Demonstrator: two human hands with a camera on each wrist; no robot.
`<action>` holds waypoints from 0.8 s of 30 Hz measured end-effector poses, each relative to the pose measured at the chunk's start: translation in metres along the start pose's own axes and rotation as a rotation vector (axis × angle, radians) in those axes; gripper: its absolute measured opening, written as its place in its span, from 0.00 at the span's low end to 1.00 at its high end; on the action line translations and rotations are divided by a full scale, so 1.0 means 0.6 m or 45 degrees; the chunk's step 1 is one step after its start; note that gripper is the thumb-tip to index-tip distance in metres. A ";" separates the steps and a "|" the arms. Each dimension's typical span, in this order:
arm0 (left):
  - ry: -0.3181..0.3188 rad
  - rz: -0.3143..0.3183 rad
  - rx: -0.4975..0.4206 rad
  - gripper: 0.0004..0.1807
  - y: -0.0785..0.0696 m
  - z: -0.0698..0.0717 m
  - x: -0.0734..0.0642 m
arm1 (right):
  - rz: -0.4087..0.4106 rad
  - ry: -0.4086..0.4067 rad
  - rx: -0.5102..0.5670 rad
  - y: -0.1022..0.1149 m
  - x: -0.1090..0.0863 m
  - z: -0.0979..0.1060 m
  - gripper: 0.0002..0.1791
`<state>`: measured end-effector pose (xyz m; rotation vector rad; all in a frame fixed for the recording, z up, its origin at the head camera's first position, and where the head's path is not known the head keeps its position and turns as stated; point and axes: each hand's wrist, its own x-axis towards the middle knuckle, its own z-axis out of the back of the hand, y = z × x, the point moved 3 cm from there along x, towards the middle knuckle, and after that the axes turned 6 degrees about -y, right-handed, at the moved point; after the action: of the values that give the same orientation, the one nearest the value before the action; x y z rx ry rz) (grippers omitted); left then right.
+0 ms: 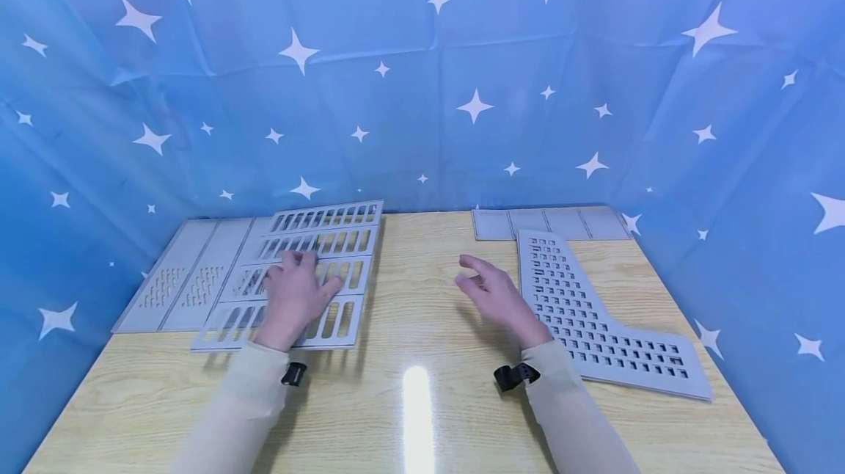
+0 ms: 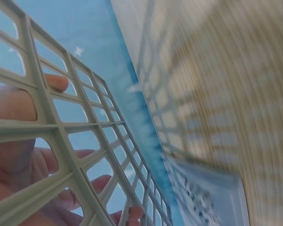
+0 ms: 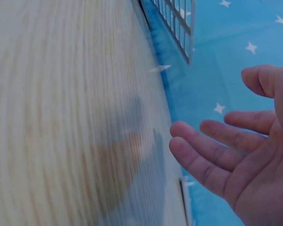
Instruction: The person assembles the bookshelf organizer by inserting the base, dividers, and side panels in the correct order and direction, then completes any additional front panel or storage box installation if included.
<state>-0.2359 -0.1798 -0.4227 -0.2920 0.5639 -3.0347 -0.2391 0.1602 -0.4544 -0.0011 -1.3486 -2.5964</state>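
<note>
My left hand [image 1: 293,294] grips a light grey slotted panel [image 1: 357,298] from above. In the left wrist view the thumb and fingertips [image 2: 134,213] poke through the slots of its ribbed underside [image 2: 61,131]. The panel is raised at a slant over the table and casts a grid of shadow on it. My right hand [image 1: 495,294] hovers over the middle right of the table with loosely bent fingers and nothing in them. The right wrist view shows its palm [image 3: 264,188] and spread thumb, apart from the wood.
Flat grey panels with small slits [image 1: 188,246] lie at the back left, partly under the slotted one. At right, a boot-shaped panel with square holes [image 1: 693,371] lies beside my right forearm. Another flat panel [image 1: 568,223] lies behind it. A blue starry curtain [image 1: 422,122] borders the wooden table [image 1: 429,268].
</note>
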 end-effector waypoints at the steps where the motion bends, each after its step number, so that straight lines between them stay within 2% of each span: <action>1: -0.005 0.001 -0.010 0.41 -0.007 -0.004 -0.001 | 0.005 0.000 -0.001 0.000 0.000 0.001 0.31; 8: -0.033 -0.027 -0.062 0.42 -0.062 -0.026 -0.010 | -0.047 -0.010 0.000 -0.007 -0.001 0.014 0.32; 13: -0.059 -0.045 -0.100 0.39 -0.093 -0.042 -0.019 | -0.030 -0.011 0.013 -0.009 -0.001 0.017 0.32; 20: -0.117 -0.082 -0.068 0.33 -0.127 -0.070 -0.026 | -0.043 -0.012 0.023 -0.011 0.000 0.021 0.32; 24: -0.157 -0.112 -0.046 0.33 -0.141 -0.084 -0.033 | -0.050 -0.023 0.027 -0.016 -0.001 0.026 0.31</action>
<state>-0.2269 -0.0817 -0.4418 -0.5153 0.6131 -3.0644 -0.2418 0.1779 -0.4533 0.0049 -1.3964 -2.6198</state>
